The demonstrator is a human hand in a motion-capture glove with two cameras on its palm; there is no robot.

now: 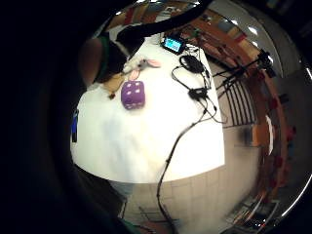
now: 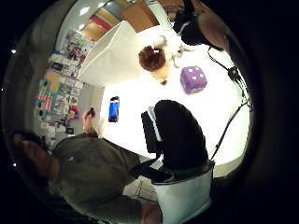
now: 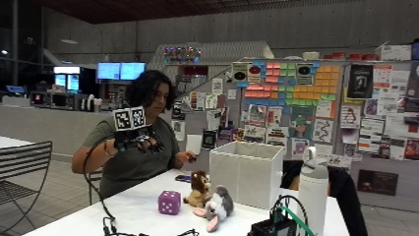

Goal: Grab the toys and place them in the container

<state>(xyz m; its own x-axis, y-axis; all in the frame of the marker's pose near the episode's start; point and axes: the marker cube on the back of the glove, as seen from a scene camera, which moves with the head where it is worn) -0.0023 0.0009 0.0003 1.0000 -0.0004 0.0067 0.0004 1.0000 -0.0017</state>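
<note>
My gloved right hand (image 3: 136,141) is raised at chest height, well above the white table (image 3: 134,216) and apart from every toy. Its fingers hang relaxed and hold nothing; a black finger (image 2: 180,135) shows in the thumb side view. A purple plush die (image 3: 169,202) (image 1: 132,94) (image 2: 193,78) sits on the table. Beside it stands a brown lion plush (image 3: 199,189) (image 2: 153,59). A grey plush with pink ears (image 3: 216,206) (image 1: 141,66) lies just in front of the lion. The white fabric container (image 3: 245,172) (image 2: 112,56) stands open-topped right behind the toys.
A phone (image 3: 183,178) (image 2: 113,108) lies near the person's bare left hand (image 3: 187,158). A white bottle (image 3: 313,191) stands right of the container. Black cables (image 1: 195,92) and a small device with a screen (image 1: 173,44) lie on the table's far part. A metal chair (image 3: 23,169) stands at left.
</note>
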